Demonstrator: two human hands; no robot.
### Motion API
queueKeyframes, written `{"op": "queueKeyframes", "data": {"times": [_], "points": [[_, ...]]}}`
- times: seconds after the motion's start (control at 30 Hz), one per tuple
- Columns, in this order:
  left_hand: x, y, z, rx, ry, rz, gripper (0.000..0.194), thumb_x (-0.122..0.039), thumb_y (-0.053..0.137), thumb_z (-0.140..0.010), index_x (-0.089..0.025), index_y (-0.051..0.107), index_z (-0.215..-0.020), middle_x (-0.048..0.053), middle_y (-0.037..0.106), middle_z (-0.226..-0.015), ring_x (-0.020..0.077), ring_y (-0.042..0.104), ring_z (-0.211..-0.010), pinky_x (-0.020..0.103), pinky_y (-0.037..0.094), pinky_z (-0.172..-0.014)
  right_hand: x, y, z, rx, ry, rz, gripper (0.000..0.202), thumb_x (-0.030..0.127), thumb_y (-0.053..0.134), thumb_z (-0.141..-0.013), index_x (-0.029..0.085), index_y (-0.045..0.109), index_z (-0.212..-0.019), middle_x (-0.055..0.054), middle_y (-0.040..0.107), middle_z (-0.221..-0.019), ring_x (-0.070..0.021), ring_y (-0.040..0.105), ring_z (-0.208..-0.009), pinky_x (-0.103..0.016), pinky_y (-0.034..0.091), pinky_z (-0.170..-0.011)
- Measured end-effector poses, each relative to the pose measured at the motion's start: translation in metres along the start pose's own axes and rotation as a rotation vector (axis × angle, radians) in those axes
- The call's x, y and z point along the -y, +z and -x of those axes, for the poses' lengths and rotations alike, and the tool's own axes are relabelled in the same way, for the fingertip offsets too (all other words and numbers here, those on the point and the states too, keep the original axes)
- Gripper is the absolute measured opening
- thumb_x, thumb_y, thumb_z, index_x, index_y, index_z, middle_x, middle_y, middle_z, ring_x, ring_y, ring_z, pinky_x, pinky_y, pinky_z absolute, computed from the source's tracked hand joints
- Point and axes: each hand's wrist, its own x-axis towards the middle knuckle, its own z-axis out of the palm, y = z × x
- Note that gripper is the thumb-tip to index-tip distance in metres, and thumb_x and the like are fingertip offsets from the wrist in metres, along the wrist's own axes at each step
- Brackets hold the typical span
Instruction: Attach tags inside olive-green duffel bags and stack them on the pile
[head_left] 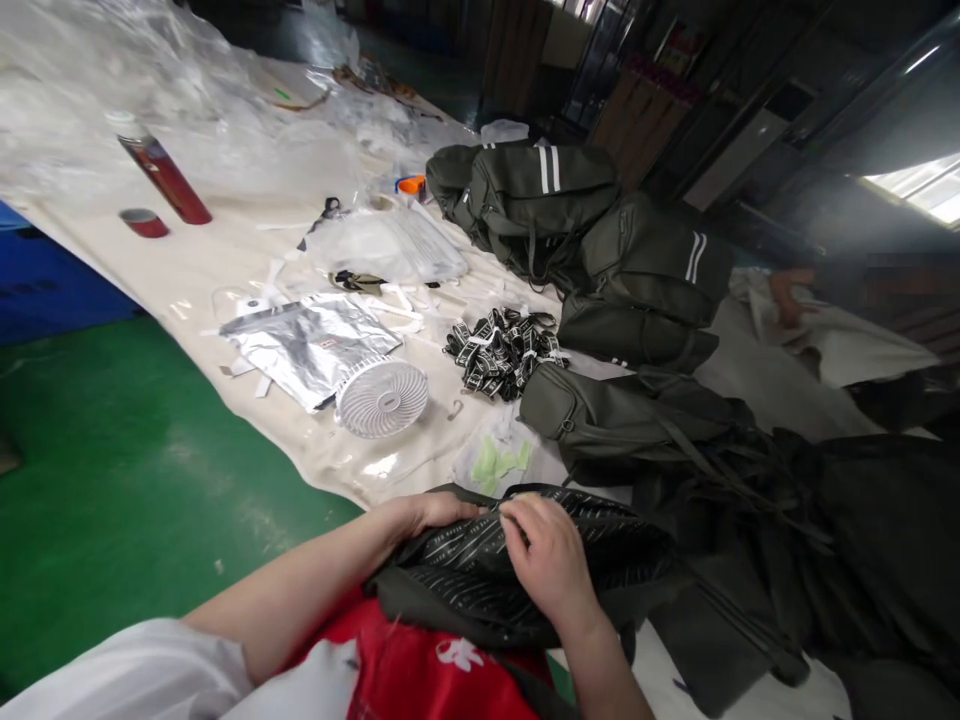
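An opened dark bag (480, 575) with a black lining printed in white lettering lies across my lap at the table's near edge. My left hand (442, 510) is closed on its far rim, the fingertips partly hidden in the fabric. Just right of it, my right hand (544, 550) has its fingers bent in a pinch at the same edge of the bag. Beyond the bag are a clear packet with light green pieces (499, 462) and a pile of black straps with white print (502, 350).
On the cream-covered table (247, 400) are a white fan (384, 398), a silver pouch (315, 340), a red bottle (169, 180) and its cup (144, 223). Dark green backpacks (645, 280) stand at the right. Plastic wrap (187, 90) covers the far left. A person's hand (789, 297) shows far right.
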Motion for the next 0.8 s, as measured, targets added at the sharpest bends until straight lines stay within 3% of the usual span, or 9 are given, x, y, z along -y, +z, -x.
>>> {"op": "queueKeyframes", "data": {"times": [0.07,0.17,0.3,0.37,0.47,0.53,0.6,0.63,0.8], "points": [[-0.001,-0.003,-0.004,-0.024,0.046,-0.021,0.056,-0.06,0.077,-0.061,-0.015,0.071,-0.094,0.01,0.075,-0.095,0.0268,0.07,-0.084,0.033,0.056,-0.073,-0.019,0.004,-0.002,-0.045,0.011,0.026,0.022,0.019,0.05,-0.091,0.023,0.07,-0.098,-0.007,0.067,-0.11,-0.0215,0.059,-0.105,-0.036,0.04,-0.098],[-0.005,-0.009,-0.011,-0.151,0.093,-0.174,0.057,-0.067,0.072,-0.063,-0.013,0.069,-0.082,0.009,0.073,-0.079,0.0244,0.068,-0.071,0.031,0.053,-0.064,-0.042,0.018,-0.002,-0.029,0.058,0.052,0.027,0.015,0.049,-0.09,0.025,0.071,-0.103,-0.006,0.068,-0.114,-0.0225,0.057,-0.115,-0.043,0.036,-0.107],[-0.02,-0.029,-0.02,-0.324,0.249,-0.388,0.057,-0.071,0.053,-0.077,-0.015,0.063,-0.079,0.004,0.066,-0.069,0.0195,0.063,-0.066,0.028,0.049,-0.062,-0.052,0.034,-0.002,-0.034,0.029,0.052,0.034,0.014,0.048,-0.091,0.027,0.068,-0.114,-0.005,0.068,-0.116,-0.0216,0.054,-0.122,-0.046,0.033,-0.11],[-0.029,-0.044,-0.025,-0.547,0.343,-0.665,0.046,-0.059,0.047,-0.086,-0.015,0.061,-0.089,0.006,0.067,-0.081,0.0206,0.064,-0.077,0.029,0.049,-0.071,-0.052,0.035,-0.005,-0.06,0.014,0.053,0.034,0.015,0.047,-0.091,0.026,0.065,-0.118,-0.005,0.067,-0.12,-0.0216,0.053,-0.123,-0.046,0.032,-0.111],[-0.038,-0.063,-0.033,-0.764,0.321,-0.993,0.025,-0.03,0.065,-0.077,-0.011,0.06,-0.092,0.017,0.063,-0.103,0.0304,0.06,-0.104,0.035,0.046,-0.087,-0.053,0.033,-0.009,-0.113,0.015,0.054,0.034,0.017,0.046,-0.093,0.024,0.063,-0.121,-0.006,0.065,-0.123,-0.0219,0.051,-0.125,-0.046,0.03,-0.112],[-0.04,-0.07,-0.037,-0.759,0.283,-1.03,0.019,-0.016,0.067,-0.069,-0.009,0.059,-0.085,0.021,0.061,-0.105,0.0348,0.058,-0.109,0.037,0.045,-0.089,-0.054,0.032,-0.011,-0.136,0.018,0.051,0.034,0.019,0.046,-0.094,0.024,0.062,-0.123,-0.007,0.065,-0.124,-0.0221,0.05,-0.125,-0.046,0.028,-0.113],[-0.043,-0.072,-0.039,-0.746,0.266,-1.053,0.009,-0.013,0.062,-0.074,-0.009,0.058,-0.081,0.019,0.062,-0.099,0.0325,0.061,-0.103,0.036,0.045,-0.087,-0.057,0.03,-0.012,-0.156,0.013,0.045,0.034,0.019,0.046,-0.094,0.023,0.061,-0.124,-0.007,0.064,-0.124,-0.0222,0.05,-0.125,-0.046,0.027,-0.113],[-0.046,-0.071,-0.039,-0.742,0.26,-1.062,0.005,-0.014,0.058,-0.078,-0.01,0.058,-0.08,0.017,0.063,-0.094,0.0304,0.063,-0.097,0.035,0.046,-0.084,-0.058,0.03,-0.013,-0.168,0.01,0.043,0.034,0.02,0.046,-0.094,0.022,0.06,-0.125,-0.007,0.064,-0.125,-0.0223,0.05,-0.125,-0.046,0.027,-0.113],[-0.082,-0.057,-0.012,-0.704,0.324,-1.104,0.024,-0.03,0.038,-0.096,-0.014,0.056,-0.093,0.008,0.064,-0.074,0.0217,0.064,-0.07,0.031,0.045,-0.068,-0.064,0.026,-0.016,-0.248,-0.001,0.006,0.034,0.02,0.047,-0.093,0.021,0.058,-0.126,-0.008,0.063,-0.126,-0.0225,0.049,-0.126,-0.046,0.028,-0.112]]}}
